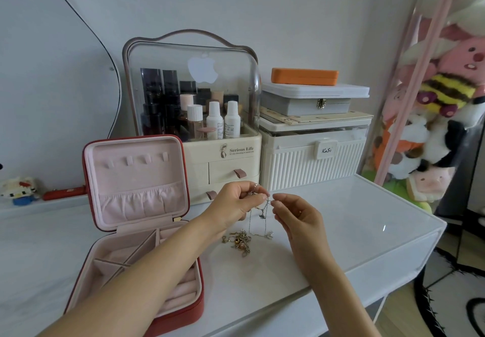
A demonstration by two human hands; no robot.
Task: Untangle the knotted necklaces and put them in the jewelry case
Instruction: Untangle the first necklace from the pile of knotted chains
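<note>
Head view: left hand (236,202) & right hand (294,216) both pinch silver necklace (263,214) above worktop (341,218); chain hangs to 6 o'clock. Open jewelry case (136,205) at 9 o'clock, nearer left hand.

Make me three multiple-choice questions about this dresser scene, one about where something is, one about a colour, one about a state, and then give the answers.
1. Where does the orange case lie?
A. on the stacked grey box
B. inside the jewelry case
C. on the floor

2. What colour is the jewelry case's outer shell?
A. blue
B. red
C. black

3. How is the silver chain right now?
A. packed away in the jewelry case
B. flat on the table
C. pinched between both hands

Answers: 1 A, it tops the stack at the back. 2 B, its rim is red with pink lining. 3 C, the left hand and right hand hold it up above the tangled pile.
</note>
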